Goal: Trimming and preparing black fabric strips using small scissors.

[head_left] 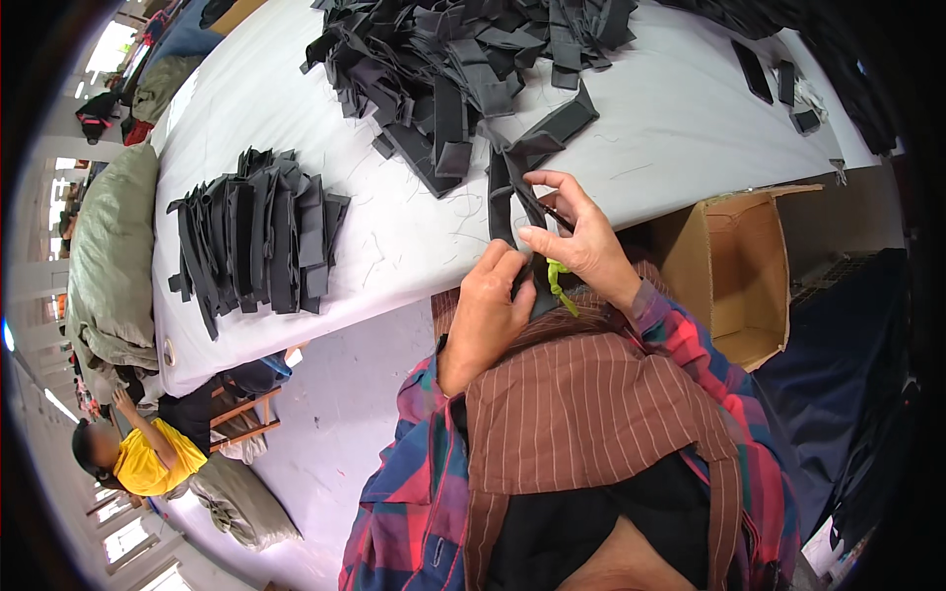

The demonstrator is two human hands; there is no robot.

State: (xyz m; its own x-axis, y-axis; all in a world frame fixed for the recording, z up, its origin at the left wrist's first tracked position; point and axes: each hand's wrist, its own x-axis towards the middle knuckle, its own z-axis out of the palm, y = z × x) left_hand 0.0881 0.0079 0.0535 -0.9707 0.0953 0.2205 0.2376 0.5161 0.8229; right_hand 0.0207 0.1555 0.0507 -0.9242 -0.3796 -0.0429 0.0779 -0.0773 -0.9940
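Possibly my right hand [589, 244], gripping a dark tool [560, 218] (tip unclear), slips and nicks the strip [502, 205] my left hand [486, 303] pinches.

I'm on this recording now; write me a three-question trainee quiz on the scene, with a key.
1. Which lies farthest left on the table?
a) loose heap of strips
b) lined-up batch of strips
c) flat black rectangle

2. True or false: the open cardboard box is to the right of both hands.

3. Fill in: the left hand holds a dark fabric strip; a ____ cord hangs below the right hand.

Key: 1 b; 2 true; 3 lime-green.
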